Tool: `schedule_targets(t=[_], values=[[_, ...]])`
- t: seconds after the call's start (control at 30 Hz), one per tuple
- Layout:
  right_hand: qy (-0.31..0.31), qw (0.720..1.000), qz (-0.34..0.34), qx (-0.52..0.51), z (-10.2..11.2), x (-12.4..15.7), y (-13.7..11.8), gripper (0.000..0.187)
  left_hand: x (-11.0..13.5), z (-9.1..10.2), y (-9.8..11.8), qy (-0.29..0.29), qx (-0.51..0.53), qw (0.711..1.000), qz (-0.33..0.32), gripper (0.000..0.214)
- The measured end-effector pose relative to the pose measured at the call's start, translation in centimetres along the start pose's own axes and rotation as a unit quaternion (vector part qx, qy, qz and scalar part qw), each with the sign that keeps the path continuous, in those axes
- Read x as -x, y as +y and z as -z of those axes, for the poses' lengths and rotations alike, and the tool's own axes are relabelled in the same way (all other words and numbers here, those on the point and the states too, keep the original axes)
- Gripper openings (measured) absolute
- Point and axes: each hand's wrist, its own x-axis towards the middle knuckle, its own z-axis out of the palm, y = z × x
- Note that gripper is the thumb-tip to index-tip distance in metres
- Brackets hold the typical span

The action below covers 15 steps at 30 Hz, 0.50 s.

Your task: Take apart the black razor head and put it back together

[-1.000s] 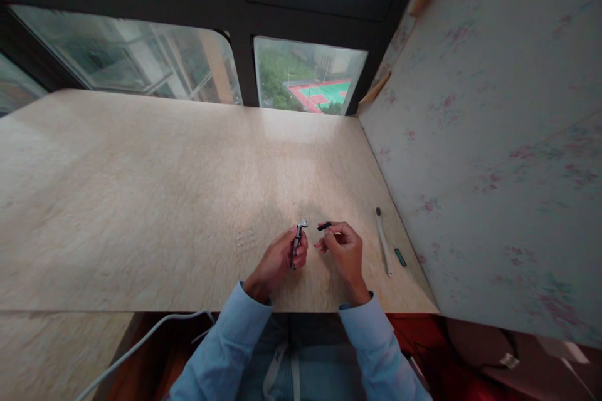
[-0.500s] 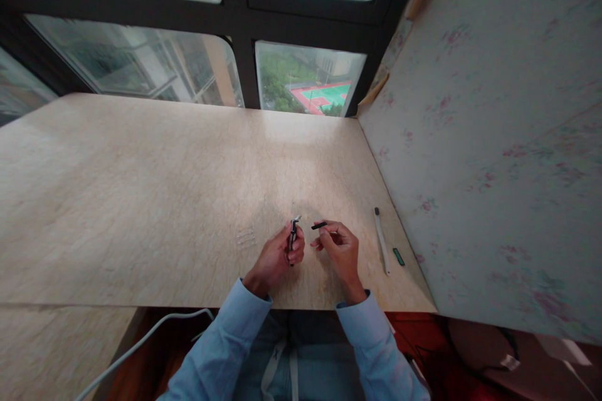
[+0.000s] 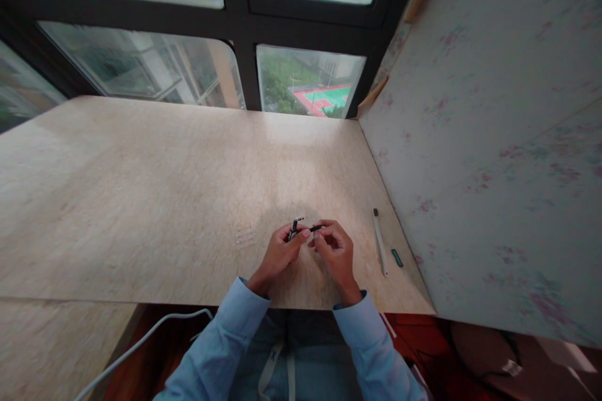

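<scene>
My left hand (image 3: pixel 278 254) is closed around a small black-and-silver tool (image 3: pixel 294 227), whose thin metal tip points out to the right at the top. Its exact kind is too small to make out. Pinched between the thumb and fingers of my right hand (image 3: pixel 335 253) is a short, narrow black strip (image 3: pixel 315 227). The strip's left end reaches the thumb and fingertips of my left hand; whether both hands grip it I cannot tell. Both hands are just above the table, close together.
On the pale table (image 3: pixel 164 200), several small clear pieces (image 3: pixel 244 237) lie left of my hands. To the right are a slim white stick with a dark end (image 3: pixel 380 244) and a small green-and-black rectangular piece (image 3: pixel 397 257). A flowered wall (image 3: pixel 470 188) borders the right side.
My hands have come closer together. The black strip has moved left to my left fingertips, and my left thumb has shifted toward it. The tool sits lower in my left hand.
</scene>
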Motion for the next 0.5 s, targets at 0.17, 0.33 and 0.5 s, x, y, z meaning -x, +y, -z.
schedule_targets(t=[0.17,0.33,0.5], values=[[-0.036,0.999,-0.031,-0.027,0.10,-0.12,-0.61,0.014,0.05,0.09,0.07,0.007,-0.003,1.000,-0.014,0.039],[-0.076,0.975,-0.136,-0.156,0.27,-0.41,-0.63,0.026,0.12,0.37,0.09,0.022,-0.012,0.999,-0.044,0.036],[-0.118,0.924,-0.249,-0.263,0.34,-0.63,-0.28,0.038,0.21,0.55,0.27,0.039,-0.083,0.992,-0.092,0.027]])
